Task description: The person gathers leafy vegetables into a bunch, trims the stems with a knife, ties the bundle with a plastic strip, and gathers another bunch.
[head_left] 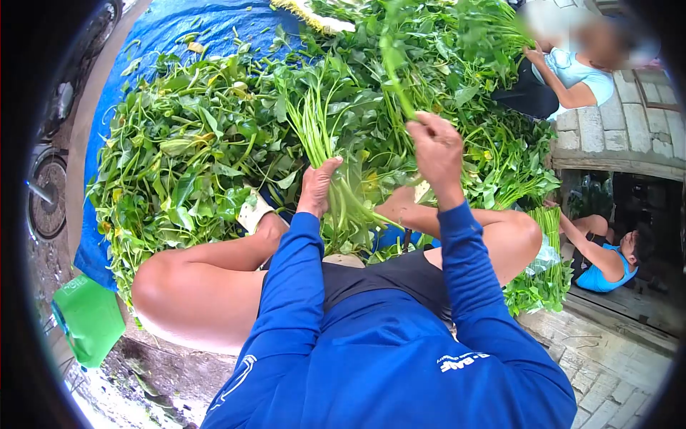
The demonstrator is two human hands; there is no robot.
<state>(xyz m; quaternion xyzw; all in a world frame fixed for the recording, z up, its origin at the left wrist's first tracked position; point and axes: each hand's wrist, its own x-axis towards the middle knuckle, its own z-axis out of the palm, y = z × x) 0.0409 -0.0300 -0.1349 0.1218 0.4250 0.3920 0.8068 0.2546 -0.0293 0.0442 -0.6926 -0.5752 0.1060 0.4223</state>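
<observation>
My left hand [316, 187] is closed around a bunch of water spinach [312, 129], its pale green stems pointing up and away from me and more stems hanging below the fist. To the right, my right hand [436, 151] is raised with its fingers pinched on a single water spinach stalk [396, 71], which is blurred towards its upper end. Both hands are above a large heap of leafy greens [179, 143] lying between and beyond my bent legs.
A blue tarp [214, 25] lies beneath the heap. At lower left is a green plastic container [89, 318], with a wheel [50, 193] further up. Two people sit on the right; one person's hand [534, 56] holds greens. Bundled stems [547, 229] stand near the other person.
</observation>
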